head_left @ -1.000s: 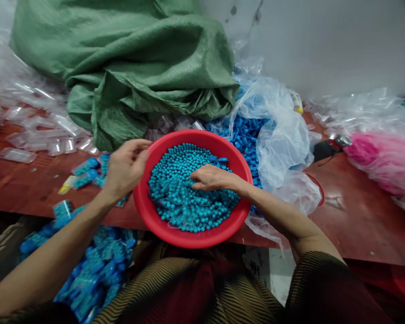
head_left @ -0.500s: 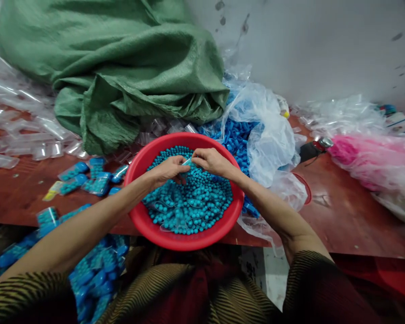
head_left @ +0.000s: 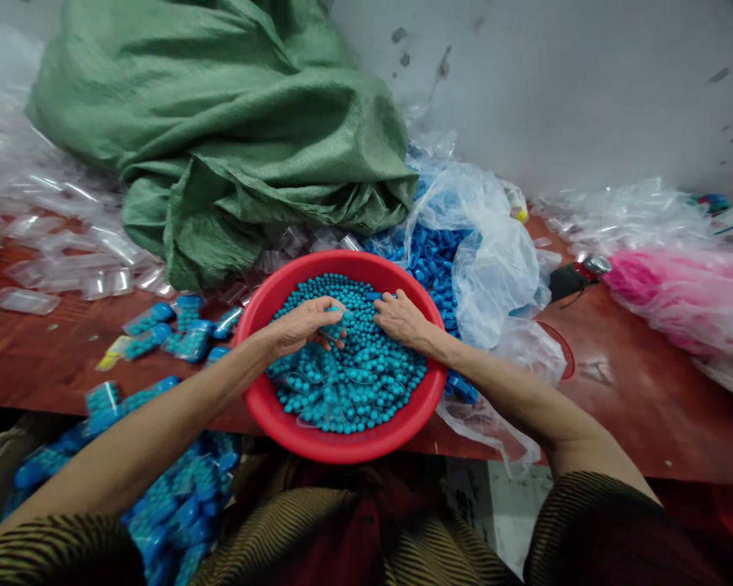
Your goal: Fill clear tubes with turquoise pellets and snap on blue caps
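Observation:
A red basin (head_left: 342, 450) filled with strings of turquoise beads (head_left: 354, 391) stands at the table's front edge. My left hand (head_left: 309, 324) is over its left half, fingers closed round a small clear plastic case (head_left: 331, 330) with turquoise beads showing in it; the fingers partly cover the case. Over the right half, my right hand (head_left: 401, 319) has its fingers bent down onto the beads, pinching at a small blue cap (head_left: 373, 297). The palm hides most of what lies under it.
Filled cases with blue caps (head_left: 192, 338) lie left of the basin, with more heaped below the table edge. Behind stand a green sack (head_left: 269, 155) and loose blue caps (head_left: 431, 260) in a clear bag (head_left: 494, 244). Empty clear cases (head_left: 91, 252) spread at left; pink bags (head_left: 678, 293) lie right.
My hands, which met over the basin's middle, have come apart. My right hand has moved right and down to the beads; my left still holds the case. The view has shifted slightly.

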A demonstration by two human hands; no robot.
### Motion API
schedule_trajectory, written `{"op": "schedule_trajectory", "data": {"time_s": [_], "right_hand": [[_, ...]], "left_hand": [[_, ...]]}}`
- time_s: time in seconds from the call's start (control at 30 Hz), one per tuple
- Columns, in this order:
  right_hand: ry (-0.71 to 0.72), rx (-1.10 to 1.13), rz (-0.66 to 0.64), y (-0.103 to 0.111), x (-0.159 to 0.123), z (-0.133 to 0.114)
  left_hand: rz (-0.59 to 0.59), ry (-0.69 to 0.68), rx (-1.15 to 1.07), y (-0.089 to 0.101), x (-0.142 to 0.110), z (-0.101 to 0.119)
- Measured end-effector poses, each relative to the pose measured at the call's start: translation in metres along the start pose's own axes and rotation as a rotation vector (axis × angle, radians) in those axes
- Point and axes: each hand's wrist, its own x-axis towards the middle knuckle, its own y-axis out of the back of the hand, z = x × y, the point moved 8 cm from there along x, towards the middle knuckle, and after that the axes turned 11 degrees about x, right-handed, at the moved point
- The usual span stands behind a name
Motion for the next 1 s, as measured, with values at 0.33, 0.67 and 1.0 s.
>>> {"op": "schedule_trajectory", "data": {"time_s": [0.33, 0.67, 1.0], "right_hand": [[0.015, 1.094, 0.248, 0.034, 0.002, 0.002], [0.05, 1.313, 0.228, 0.035, 0.01, -0.01], [-0.312, 0.92, 0.31, 0.012, 0.016, 0.037]], "left_hand": [[0.156, -0.189, 0.196, 0.006, 0.006, 0.009], [0.177, -0.204, 0.219, 0.005, 0.004, 0.014], [0.253, -0.2, -0.018, 0.026, -0.003, 0.022]]}}
